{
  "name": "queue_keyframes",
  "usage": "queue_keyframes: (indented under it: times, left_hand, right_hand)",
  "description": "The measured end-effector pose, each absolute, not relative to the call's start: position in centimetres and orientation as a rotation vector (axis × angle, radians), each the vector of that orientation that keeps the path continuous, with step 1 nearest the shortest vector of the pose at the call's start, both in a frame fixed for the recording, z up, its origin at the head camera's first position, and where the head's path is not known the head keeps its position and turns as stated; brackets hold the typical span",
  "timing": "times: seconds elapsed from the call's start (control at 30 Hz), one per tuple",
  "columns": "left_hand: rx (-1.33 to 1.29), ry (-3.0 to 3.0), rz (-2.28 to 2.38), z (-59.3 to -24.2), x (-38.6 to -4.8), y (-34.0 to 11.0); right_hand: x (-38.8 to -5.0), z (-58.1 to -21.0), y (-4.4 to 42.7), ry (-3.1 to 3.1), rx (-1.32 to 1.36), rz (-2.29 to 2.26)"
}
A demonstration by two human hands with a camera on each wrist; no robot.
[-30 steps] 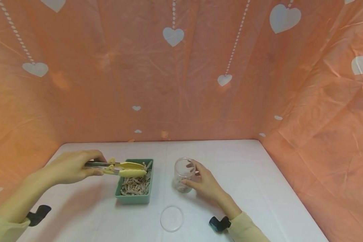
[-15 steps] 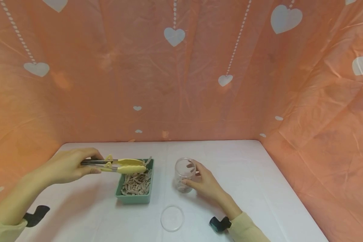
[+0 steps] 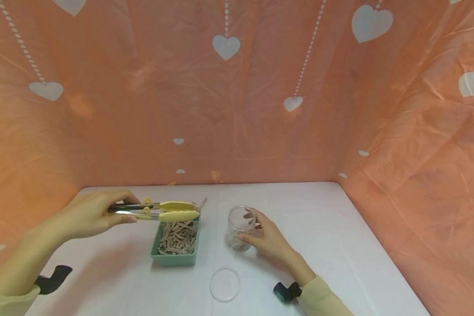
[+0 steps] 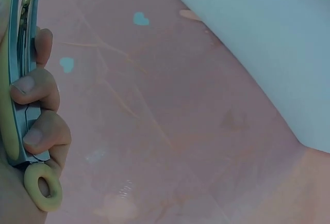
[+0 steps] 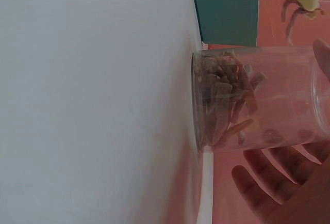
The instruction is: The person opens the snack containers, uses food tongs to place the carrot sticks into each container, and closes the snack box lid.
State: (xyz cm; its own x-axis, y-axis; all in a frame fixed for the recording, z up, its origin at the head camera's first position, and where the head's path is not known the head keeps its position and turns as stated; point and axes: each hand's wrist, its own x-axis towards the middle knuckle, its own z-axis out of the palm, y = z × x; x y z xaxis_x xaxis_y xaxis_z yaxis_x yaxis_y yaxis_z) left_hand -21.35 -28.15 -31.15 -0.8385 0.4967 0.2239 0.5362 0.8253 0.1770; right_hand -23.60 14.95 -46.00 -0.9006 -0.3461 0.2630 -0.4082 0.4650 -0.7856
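Observation:
My left hand (image 3: pixel 96 213) grips metal tongs (image 3: pixel 177 211) with yellow tips. They hover over the back of a green box (image 3: pixel 175 260) filled with dry, greyish-brown strips (image 3: pixel 177 239). A few of these pieces (image 5: pixel 293 17) stick out of the tong tips, as the right wrist view shows. My right hand (image 3: pixel 271 239) holds a clear round jar (image 3: pixel 237 232) from its right side, thumb in front and fingers behind. The jar stands upright and uncovered on the table. Similar brown pieces (image 5: pixel 221 95) lie in its bottom, seen in the right wrist view.
A clear round lid or ring (image 3: pixel 238 285) lies flat on the white table (image 3: pixel 320 263), in front of the jar. Orange cloth (image 3: pixel 260 149) with pale hearts encloses the table at the back and both sides.
The tongs have risen out of the green box and shifted slightly right and away from me, with a few strips between their tips. My right hand and the jar have stayed in place.

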Motion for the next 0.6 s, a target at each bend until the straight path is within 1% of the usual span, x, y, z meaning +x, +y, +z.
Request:
queue_keyframes:
  times: [0.33, 0.6]
  left_hand:
    - [-0.828, -2.867, -0.449, -30.2, -20.9, -26.4]
    - [-0.868, -2.876, -0.495, -30.0, -20.8, -25.0]
  right_hand:
    - [-23.6, -46.0, 15.0, -2.624, 0.705, 1.433]
    - [-23.5, -45.9, 15.0, -2.64, 0.674, 1.446]
